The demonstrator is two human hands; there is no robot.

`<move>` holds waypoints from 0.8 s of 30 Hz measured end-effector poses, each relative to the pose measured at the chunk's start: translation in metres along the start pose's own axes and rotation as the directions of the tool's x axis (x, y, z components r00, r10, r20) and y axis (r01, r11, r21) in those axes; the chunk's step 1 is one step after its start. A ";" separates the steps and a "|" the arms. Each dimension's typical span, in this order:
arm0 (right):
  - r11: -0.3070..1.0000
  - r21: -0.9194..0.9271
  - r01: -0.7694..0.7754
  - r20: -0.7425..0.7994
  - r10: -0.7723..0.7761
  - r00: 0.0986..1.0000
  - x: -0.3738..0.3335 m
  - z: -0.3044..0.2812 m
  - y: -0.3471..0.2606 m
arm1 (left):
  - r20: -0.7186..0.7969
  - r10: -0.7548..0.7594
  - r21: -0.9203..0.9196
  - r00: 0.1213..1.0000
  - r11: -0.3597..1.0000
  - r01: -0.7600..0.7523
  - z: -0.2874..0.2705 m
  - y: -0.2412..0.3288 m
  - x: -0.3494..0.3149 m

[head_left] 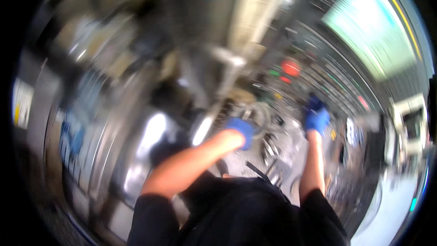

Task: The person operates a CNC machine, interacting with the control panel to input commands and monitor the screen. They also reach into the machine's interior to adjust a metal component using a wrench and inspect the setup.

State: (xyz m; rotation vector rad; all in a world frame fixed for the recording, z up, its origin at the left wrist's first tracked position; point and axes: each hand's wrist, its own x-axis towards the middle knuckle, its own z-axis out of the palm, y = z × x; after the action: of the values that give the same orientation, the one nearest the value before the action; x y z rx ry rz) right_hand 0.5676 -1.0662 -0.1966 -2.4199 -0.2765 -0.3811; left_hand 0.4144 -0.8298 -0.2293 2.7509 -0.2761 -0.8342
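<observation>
The picture is heavily blurred by motion. Both my hands wear blue gloves and reach forward toward a metal machine. My left hand [241, 130] is at a round pale metal part [258, 115] near the middle; whether it grips it I cannot tell. Further right and a little higher, my right hand [316, 117] is raised against a dark panel [318, 82] with several rows of small controls. Its fingers look curled, but the blur hides any hold. My bare forearms come up from my dark sleeves at the bottom.
A shiny curved steel surface [145, 146] fills the lower left. A red round button [290, 67] and a small green one [274, 72] sit on the panel. A bright greenish screen [368, 23] is at the upper right, and pale equipment [409, 123] stands at the right edge.
</observation>
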 end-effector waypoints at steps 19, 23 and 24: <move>-0.140 0.902 -0.409 0.417 0.530 0.739 -0.009 0.006 0.047 | 0.074 0.066 0.051 0.995 0.996 -0.070 -0.020 0.002 -0.017; -0.031 0.971 -0.236 0.233 0.320 0.918 0.005 0.034 0.089 | 0.068 0.057 0.046 0.996 0.997 -0.060 -0.018 0.001 -0.017; 0.220 0.963 -0.155 0.106 0.219 0.970 0.006 0.039 0.100 | 0.063 0.056 0.040 0.996 0.997 -0.059 -0.017 0.000 -0.017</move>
State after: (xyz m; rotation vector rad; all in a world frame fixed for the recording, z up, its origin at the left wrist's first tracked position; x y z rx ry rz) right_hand 0.6107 -1.1156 -0.2818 -1.1143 -0.1106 -0.0701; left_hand 0.4100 -0.8221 -0.2070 2.7442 -0.3872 -0.9100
